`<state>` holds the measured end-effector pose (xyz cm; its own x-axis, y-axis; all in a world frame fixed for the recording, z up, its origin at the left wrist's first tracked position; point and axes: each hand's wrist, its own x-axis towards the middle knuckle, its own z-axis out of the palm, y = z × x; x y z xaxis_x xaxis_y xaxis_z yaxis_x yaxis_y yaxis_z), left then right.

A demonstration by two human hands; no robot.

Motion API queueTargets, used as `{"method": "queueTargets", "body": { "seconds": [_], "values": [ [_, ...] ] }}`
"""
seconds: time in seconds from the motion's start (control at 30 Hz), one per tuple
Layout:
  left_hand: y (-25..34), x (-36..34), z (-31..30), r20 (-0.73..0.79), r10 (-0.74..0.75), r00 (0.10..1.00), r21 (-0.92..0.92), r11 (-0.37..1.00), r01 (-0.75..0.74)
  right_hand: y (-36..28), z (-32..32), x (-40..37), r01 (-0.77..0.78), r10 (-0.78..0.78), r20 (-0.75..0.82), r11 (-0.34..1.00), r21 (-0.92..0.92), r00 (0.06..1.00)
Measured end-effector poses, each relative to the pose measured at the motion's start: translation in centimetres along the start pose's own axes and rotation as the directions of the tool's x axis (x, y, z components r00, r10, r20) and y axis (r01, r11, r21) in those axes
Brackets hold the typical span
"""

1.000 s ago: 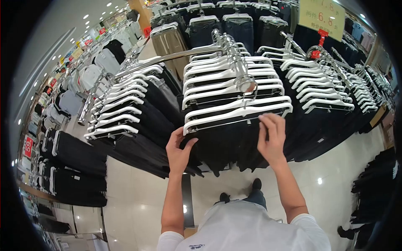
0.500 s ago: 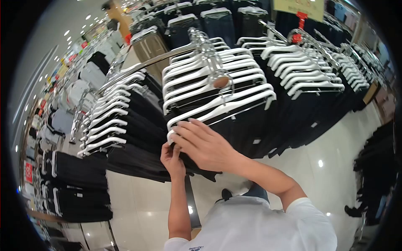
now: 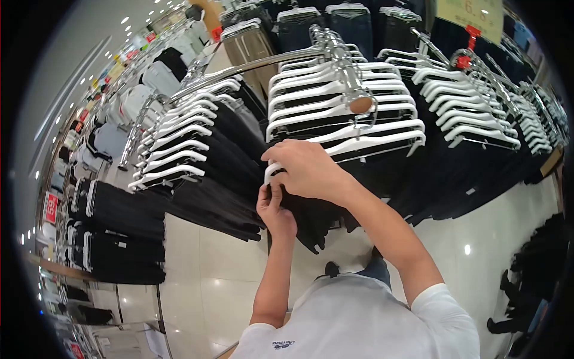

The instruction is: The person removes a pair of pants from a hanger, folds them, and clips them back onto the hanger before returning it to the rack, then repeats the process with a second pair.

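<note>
At the front of the middle rack hangs a white clip hanger (image 3: 373, 142) with black trousers (image 3: 311, 222) below it. My right hand (image 3: 311, 170) lies over the hanger's left end, fingers bent around it. Just under that end, my left hand (image 3: 278, 216) pinches the top edge of the trousers between thumb and fingers. The clip there is hidden behind my hands. Further white hangers (image 3: 335, 93) with dark garments fill the rail behind.
A chrome rail (image 3: 344, 66) holds the middle hangers. Rows of black garments hang on the left (image 3: 206, 200) and right (image 3: 472, 173). A yellow sign (image 3: 469, 18) on a red clip stands at the upper right. Pale floor tiles (image 3: 197, 257) lie below.
The view has shifted, so the racks sit further right and slightly higher or lower in places. Both hands stay at the front hanger's left end, the right fingers now bent further around it.
</note>
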<state>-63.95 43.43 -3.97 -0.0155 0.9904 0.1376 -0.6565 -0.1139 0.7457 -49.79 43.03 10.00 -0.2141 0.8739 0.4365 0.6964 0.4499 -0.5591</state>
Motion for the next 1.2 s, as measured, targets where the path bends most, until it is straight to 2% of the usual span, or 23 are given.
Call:
{"method": "queueTargets", "body": {
  "seconds": [0.13, 0.17, 0.27, 0.47, 0.57, 0.67, 0.7, 0.73, 0.8, 0.83, 0.87, 0.93, 1.0, 1.07, 1.17, 1.2],
  "values": [
    [0.2, -0.4, 0.5, -0.043, -0.011, 0.999, -0.007, 1.0, 0.011, -0.3, -0.2, 0.3, -0.04, 0.04, 0.021, 0.999, 0.035, 0.999],
    [0.3, -0.5, 0.9, -0.043, -0.013, 0.999, -0.008, 1.0, 0.013, 0.2, 0.2, 0.5, 0.021, -0.02, -0.025, 0.998, 0.057, 0.999],
    [0.8, -0.9, 2.6, -0.119, -0.059, 0.991, -0.101, 0.994, 0.047, 0.3, 0.3, 0.8, -0.003, 0.005, -0.025, 0.996, 0.09, 1.0],
    [-0.2, -0.5, 1.5, -0.077, -0.149, 0.986, -0.213, 0.968, 0.13, 0.2, 0.2, 1.1, -0.052, 0.054, -0.012, 0.986, 0.156, 0.998],
    [0.1, -0.8, 1.9, -0.087, -0.14, 0.986, -0.224, 0.967, 0.118, -0.2, -0.2, 1.0, -0.094, 0.089, 0.041, 0.984, 0.151, 0.995],
    [-0.1, -0.4, 1.8, -0.11, -0.064, 0.992, -0.116, 0.992, 0.051, -0.1, -0.1, 0.7, -0.011, 0.011, -0.007, 0.996, 0.093, 1.0],
    [-0.1, -0.2, 1.8, -0.106, 0.017, 0.994, -0.039, 0.999, -0.021, -0.1, -0.3, 0.6, -0.016, 0.016, 0.067, 1.0, 0.009, 0.998],
    [0.1, 0.0, 1.9, -0.098, 0.07, 0.993, 0.043, 0.997, -0.066, 0.1, -0.2, 0.2, 0.124, -0.129, -0.06, 0.99, -0.073, 0.99],
    [1.0, 0.3, 1.8, -0.006, 0.131, 0.991, 0.111, 0.985, -0.129, 0.4, 0.2, -0.8, 0.362, -0.437, -0.258, 0.886, -0.29, 0.862],
    [1.4, 0.3, 2.1, 0.007, 0.186, 0.983, 0.185, 0.965, -0.184, 0.2, 0.0, -1.8, 0.359, -0.429, -0.345, 0.899, -0.25, 0.835],
    [1.5, 0.6, 1.9, 0.056, 0.169, 0.984, 0.236, 0.955, -0.178, -0.1, -0.3, -2.9, 0.363, -0.419, -0.429, 0.908, -0.209, 0.801],
    [2.1, 1.1, 0.8, 0.131, 0.128, 0.983, 0.335, 0.928, -0.165, 1.7, -1.0, -7.0, 0.33, -0.357, -0.579, 0.931, -0.155, 0.733],
    [3.0, 1.7, -0.1, 0.161, 0.014, 0.987, 0.413, 0.907, -0.081, 4.3, -1.3, -10.5, 0.116, -0.181, -0.71, 0.983, -0.139, 0.681],
    [3.8, 2.3, -0.6, 0.259, -0.019, 0.966, 0.442, 0.891, -0.101, 7.1, -1.0, -13.8, -0.131, 0.123, -0.761, 0.99, 0.05, 0.637],
    [5.4, 2.9, 0.1, 0.36, -0.043, 0.932, 0.56, 0.809, -0.179, 9.8, -2.0, -15.7, -0.16, -0.144, -0.737, 0.932, -0.325, 0.661],
    [5.9, 2.9, 0.7, 0.399, -0.068, 0.915, 0.589, 0.783, -0.199, 9.5, -2.2, -15.3, -0.174, -0.139, -0.744, 0.929, -0.326, 0.653]
  ]
}}
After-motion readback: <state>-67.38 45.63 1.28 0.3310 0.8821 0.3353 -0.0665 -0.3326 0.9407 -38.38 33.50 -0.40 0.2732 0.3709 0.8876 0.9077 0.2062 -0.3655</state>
